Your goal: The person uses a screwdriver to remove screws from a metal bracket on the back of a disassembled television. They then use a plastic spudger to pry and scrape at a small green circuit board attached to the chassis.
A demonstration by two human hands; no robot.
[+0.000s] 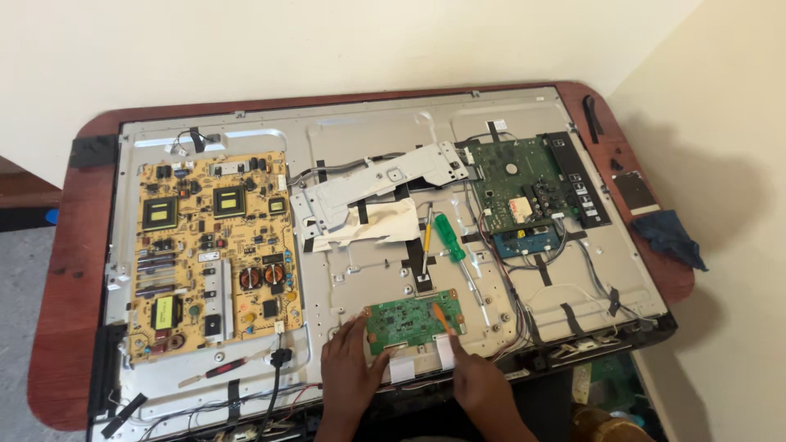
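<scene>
Our left hand [348, 372] lies flat, fingers spread and loose, on the grey metal back panel [368, 270] of the opened television, fingertips touching the left edge of the small green circuit board [413, 318] near the panel's lower edge; it grips nothing. Our right hand [479, 381] is closed around a thin orange tool [440, 317], whose tip rests on the right half of that same board. Two white flat ribbon cables [422, 360] run from the board's lower edge toward us, between our hands. Just above the board lies a green-handled screwdriver [450, 239], its shaft pointing down and right, with a slim yellow-handled screwdriver [426, 229] beside it. Above these a silver metal bracket [381, 184] crosses the panel's middle, with crumpled white tape or paper [372, 225] under it. To the left sits the large yellow power board [213, 250]; below it a small red-handled screwdriver [221, 370] lies on the panel. At upper right we note the green main board [512, 180] with a smaller blue board [528, 240] below it. The television rests on a reddish-brown desk [65, 311]; a dark blue cloth [670, 237] lies at its right edge.
</scene>
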